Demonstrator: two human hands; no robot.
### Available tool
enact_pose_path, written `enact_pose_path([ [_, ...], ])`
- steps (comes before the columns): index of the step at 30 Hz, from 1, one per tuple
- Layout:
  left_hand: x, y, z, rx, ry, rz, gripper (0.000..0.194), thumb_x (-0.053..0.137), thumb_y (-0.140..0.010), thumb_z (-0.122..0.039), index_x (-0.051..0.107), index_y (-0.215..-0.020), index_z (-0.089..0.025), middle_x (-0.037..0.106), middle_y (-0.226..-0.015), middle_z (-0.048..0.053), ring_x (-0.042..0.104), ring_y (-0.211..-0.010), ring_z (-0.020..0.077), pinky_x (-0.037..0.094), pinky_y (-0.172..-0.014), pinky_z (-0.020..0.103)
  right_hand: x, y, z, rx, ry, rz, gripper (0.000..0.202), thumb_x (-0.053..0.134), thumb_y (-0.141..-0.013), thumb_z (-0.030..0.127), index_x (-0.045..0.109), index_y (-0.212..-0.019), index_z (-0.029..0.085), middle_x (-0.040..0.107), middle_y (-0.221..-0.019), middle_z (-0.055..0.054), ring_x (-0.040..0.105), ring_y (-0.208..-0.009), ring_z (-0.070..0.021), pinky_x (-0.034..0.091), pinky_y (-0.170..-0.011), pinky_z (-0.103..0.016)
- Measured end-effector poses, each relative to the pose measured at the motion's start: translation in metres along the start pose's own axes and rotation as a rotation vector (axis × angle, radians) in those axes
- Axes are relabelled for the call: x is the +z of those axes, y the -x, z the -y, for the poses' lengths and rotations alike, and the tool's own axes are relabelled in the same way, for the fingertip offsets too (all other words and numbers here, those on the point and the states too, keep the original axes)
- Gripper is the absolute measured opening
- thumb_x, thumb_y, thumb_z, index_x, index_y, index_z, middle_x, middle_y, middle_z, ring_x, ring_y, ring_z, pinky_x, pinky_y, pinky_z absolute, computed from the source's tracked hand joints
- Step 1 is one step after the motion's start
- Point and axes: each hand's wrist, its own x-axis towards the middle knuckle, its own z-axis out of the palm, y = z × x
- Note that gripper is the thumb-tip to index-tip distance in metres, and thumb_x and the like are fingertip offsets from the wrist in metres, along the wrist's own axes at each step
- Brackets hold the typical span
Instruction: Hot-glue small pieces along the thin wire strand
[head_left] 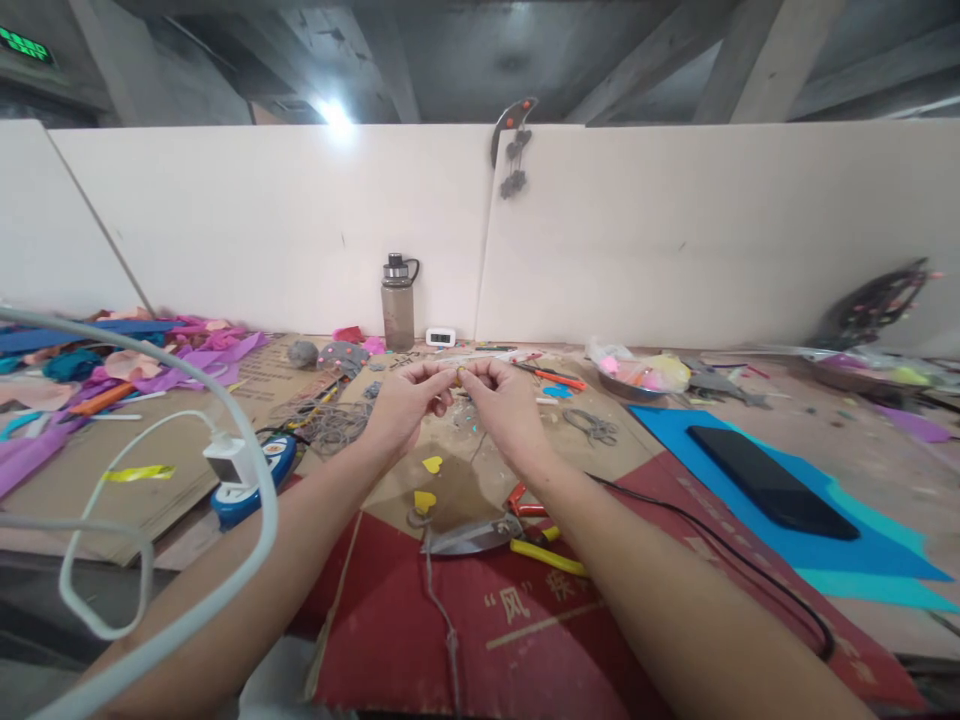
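Red-and-brown cardboard [397, 640] lies beneath the left hand [409, 402] and right hand [504, 402], which together pinch a tiny yellowish piece [459, 376].

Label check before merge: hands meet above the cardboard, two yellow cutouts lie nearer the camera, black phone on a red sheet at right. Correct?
No, wrong color: the head view shows the black phone on a blue sheet at right. Rest stands: left hand and right hand meet above the cardboard, two yellow cutouts nearer the camera.
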Motion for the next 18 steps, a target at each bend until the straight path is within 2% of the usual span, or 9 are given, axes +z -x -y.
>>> enact_pose_path([
  [5, -0.004, -0.004, -0.001, -0.011, 0.054, -0.095, 0.024, 0.076, -0.065, -0.033, 0.062, -0.068, -0.013, 0.055, -0.056, -0.002, 0.049, -0.047, 0.0055, 0.032, -0.043, 0.018, 0.005, 0.005, -0.004, -0.074, -0.062, -0.013, 0.023, 0.055, -0.079, 0.034, 0.048, -0.095, 0.02, 0.044, -0.066, 0.006, 0.042, -0.06, -0.0113, 0.036, -0.059, -0.024],
  [9, -0.006, -0.006, -0.003, -0.05, 0.088, -0.14, 0.028, 0.079, -0.061, -0.033, 0.063, -0.073, -0.014, 0.059, -0.066, -0.001, 0.053, -0.05, 0.0047, 0.025, -0.037, 0.015, 0.007, 0.007, -0.002, -0.102, -0.053, 0.052, 0.011, 0.051, -0.079, 0.031, 0.048, -0.081, 0.02, 0.049, -0.071, 0.003, 0.045, -0.065, -0.0116, 0.038, -0.063, -0.025],
  [13, -0.004, -0.006, -0.002, -0.063, 0.12, -0.12, 0.026, 0.078, -0.063, -0.031, 0.062, -0.072, -0.013, 0.061, -0.066, 0.0, 0.051, -0.043, 0.0028, 0.02, -0.032, 0.014, 0.007, 0.006, -0.005, -0.079, -0.028, 0.08, 0.011, 0.052, -0.078, 0.03, 0.05, -0.075, 0.019, 0.051, -0.069, 0.003, 0.045, -0.064, -0.0116, 0.037, -0.064, -0.025],
  [15, -0.004, -0.007, -0.002, -0.065, 0.144, -0.1, 0.023, 0.076, -0.065, -0.029, 0.062, -0.072, -0.012, 0.064, -0.07, 0.002, 0.053, -0.045, 0.0031, 0.025, -0.032, 0.013, 0.007, 0.005, -0.009, -0.057, -0.025, 0.095, 0.013, 0.052, -0.078, 0.032, 0.051, -0.075, 0.019, 0.052, -0.069, 0.003, 0.045, -0.062, -0.0114, 0.037, -0.063, -0.025],
  [18, -0.008, -0.01, -0.002, -0.065, 0.202, -0.149, 0.016, 0.073, -0.07, -0.023, 0.062, -0.073, -0.012, 0.066, -0.073, 0.004, 0.063, -0.056, 0.0071, 0.043, -0.043, 0.013, 0.008, 0.003, -0.014, -0.05, 0.03, 0.17, 0.019, 0.05, -0.079, 0.037, 0.053, -0.073, 0.019, 0.053, -0.066, 0.004, 0.044, -0.061, -0.0117, 0.036, -0.062, -0.026],
])
